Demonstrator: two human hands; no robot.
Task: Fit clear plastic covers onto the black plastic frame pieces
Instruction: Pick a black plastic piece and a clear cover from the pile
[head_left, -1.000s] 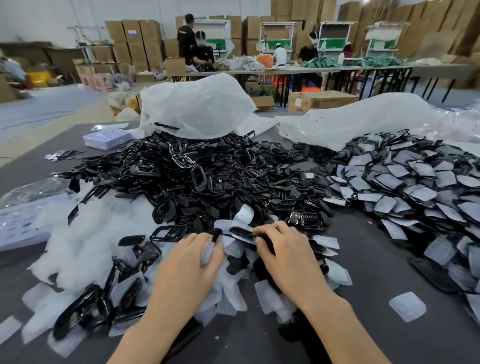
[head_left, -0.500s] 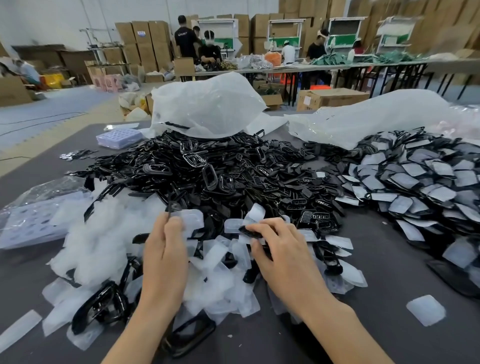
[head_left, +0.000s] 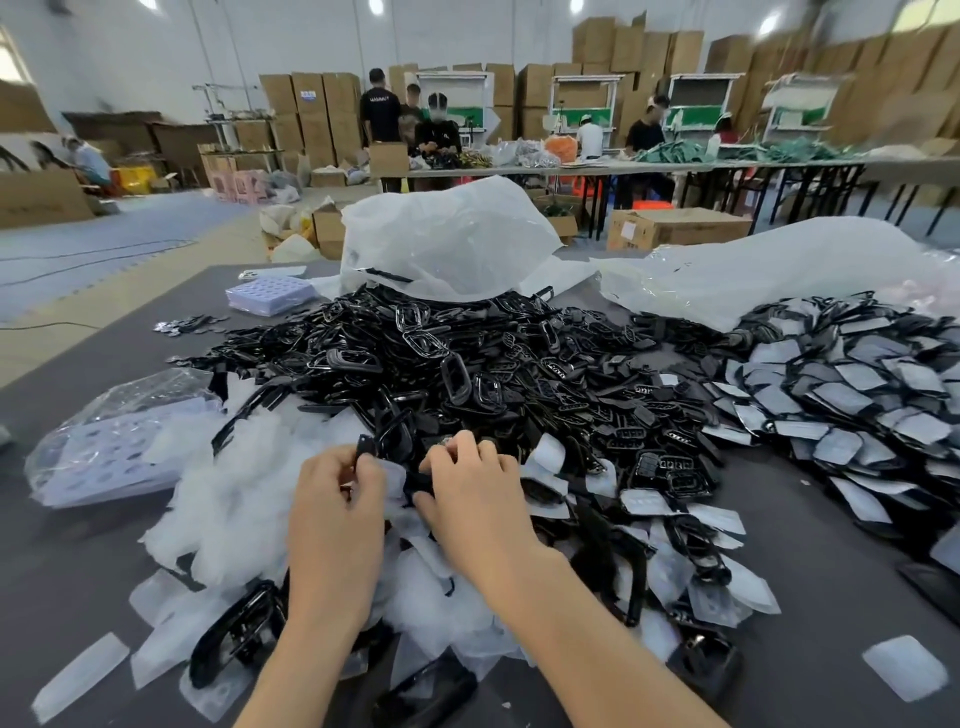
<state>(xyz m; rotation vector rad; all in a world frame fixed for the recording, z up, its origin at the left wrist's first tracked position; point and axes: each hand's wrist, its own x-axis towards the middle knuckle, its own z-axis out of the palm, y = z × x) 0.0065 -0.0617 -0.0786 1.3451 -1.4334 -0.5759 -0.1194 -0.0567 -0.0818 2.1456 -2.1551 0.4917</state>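
Both hands meet low at six o'clock on the table (head_left: 810, 597). The left hand (head_left: 337, 512) pinches one end of a black frame piece (head_left: 365, 447), and the right hand (head_left: 470, 499) curls its fingers on the other end. The long axis seems to run nine to three, left end raised, though much of it is hidden. Clear covers (head_left: 234, 499) are heaped at eight and the loose frame pile (head_left: 467, 364) sits at twelve. At nine, a clear bag (head_left: 111, 441) holds pale welled trays. At twelve, a white bag (head_left: 447, 239); I cannot tell what it holds.
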